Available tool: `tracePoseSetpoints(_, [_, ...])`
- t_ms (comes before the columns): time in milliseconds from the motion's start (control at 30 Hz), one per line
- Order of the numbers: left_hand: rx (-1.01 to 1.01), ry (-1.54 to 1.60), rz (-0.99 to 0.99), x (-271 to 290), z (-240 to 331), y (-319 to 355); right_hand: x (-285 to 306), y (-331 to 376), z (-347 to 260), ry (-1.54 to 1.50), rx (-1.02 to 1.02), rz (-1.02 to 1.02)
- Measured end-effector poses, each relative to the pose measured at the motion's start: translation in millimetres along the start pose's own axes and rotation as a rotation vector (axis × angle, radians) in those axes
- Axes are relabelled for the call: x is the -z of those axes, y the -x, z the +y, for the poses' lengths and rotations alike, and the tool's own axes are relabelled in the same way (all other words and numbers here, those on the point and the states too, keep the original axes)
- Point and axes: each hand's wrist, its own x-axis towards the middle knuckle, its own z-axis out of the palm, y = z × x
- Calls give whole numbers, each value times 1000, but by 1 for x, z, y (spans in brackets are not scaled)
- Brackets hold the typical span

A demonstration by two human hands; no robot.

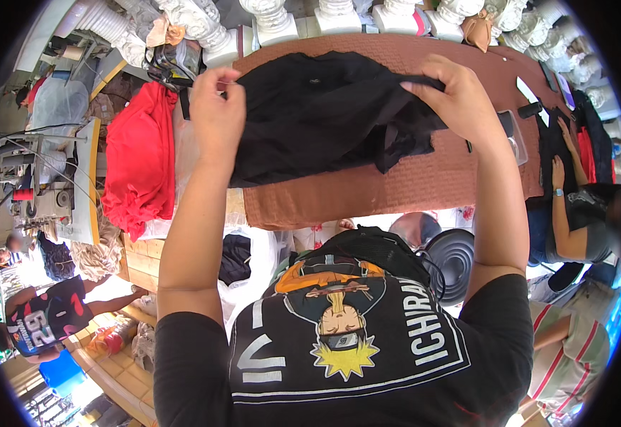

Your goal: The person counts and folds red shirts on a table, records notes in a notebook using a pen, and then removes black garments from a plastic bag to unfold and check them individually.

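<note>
A black shirt [310, 121] is spread over the brown cloth-covered table [367, 203], with a small mark near its neckline. At its upper left edge, my left hand [218, 110] is closed in a pinch on the fabric. My right hand [460, 92] grips the shirt's right part between thumb and fingers, pulling it out to the side. Below that hand, the shirt's lower right end lies bunched, with an open fold showing. Both forearms reach forward over the table's near edge.
A heap of red cloth [139, 156] lies left of the shirt, beyond it a sewing machine [54, 203]. White balusters [275, 25] line the far edge. At right, a co-worker's hands [559, 171] rest on black fabric, near a white blade-like tool [527, 92]. A black round stool [449, 260] stands below.
</note>
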Motion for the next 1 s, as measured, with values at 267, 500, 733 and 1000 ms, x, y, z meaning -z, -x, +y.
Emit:
tracePoseSetpoints(267, [221,220,-337,-92,75,48,-35,-35,-59,-33,204,97])
tracePoseSetpoints(500, [248,-242,-472,-67,-18,-1,69,-44,-78,-172,-4,337])
tracePoseSetpoints(733, [161,-404,-767,86,48,-87,105,-33,-43,64,-63,-298])
tracePoseSetpoints(1000, [203,-235,-819,151,66,-116,130,-60,53,215,-56,122])
